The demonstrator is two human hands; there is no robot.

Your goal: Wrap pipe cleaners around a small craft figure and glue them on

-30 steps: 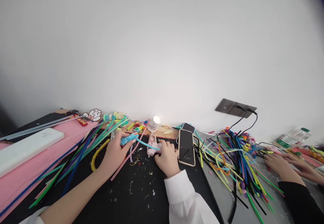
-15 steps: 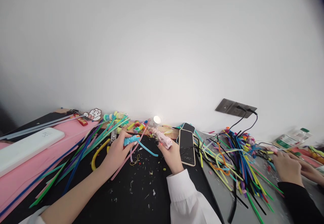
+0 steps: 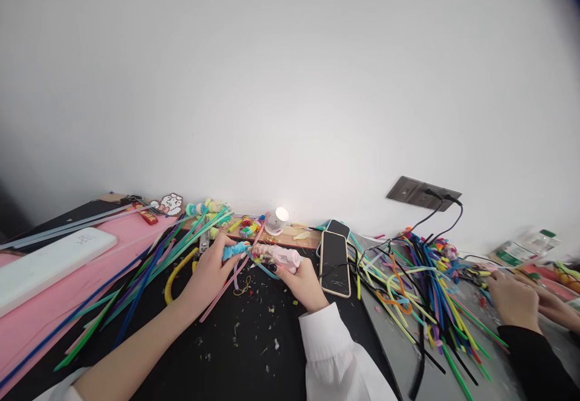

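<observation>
My left hand (image 3: 206, 275) is closed round a fuzzy blue wrapped piece (image 3: 234, 250), held just above the black tabletop (image 3: 235, 352). My right hand (image 3: 302, 281) grips a small pink glue gun (image 3: 280, 258), lying sideways with its tip pointing left at the end of the blue piece. A loose blue strand (image 3: 267, 271) trails from the piece under the gun. Both hands meet near the table's far edge.
Long coloured pipe cleaners (image 3: 149, 268) fan out at left over pink sheets (image 3: 40, 310) with a white case (image 3: 45, 265). Two phones (image 3: 334, 254) lie right of my hand. A tangled pile of pipe cleaners (image 3: 421, 280) and cables sits further right, where another person's hands (image 3: 521, 301) work. A small lit lamp (image 3: 277, 220) stands by the wall.
My right hand picked the pink glue gun up off the table, lifted it, then swung it down and left until its tip reached the blue piece. My left hand stayed put.
</observation>
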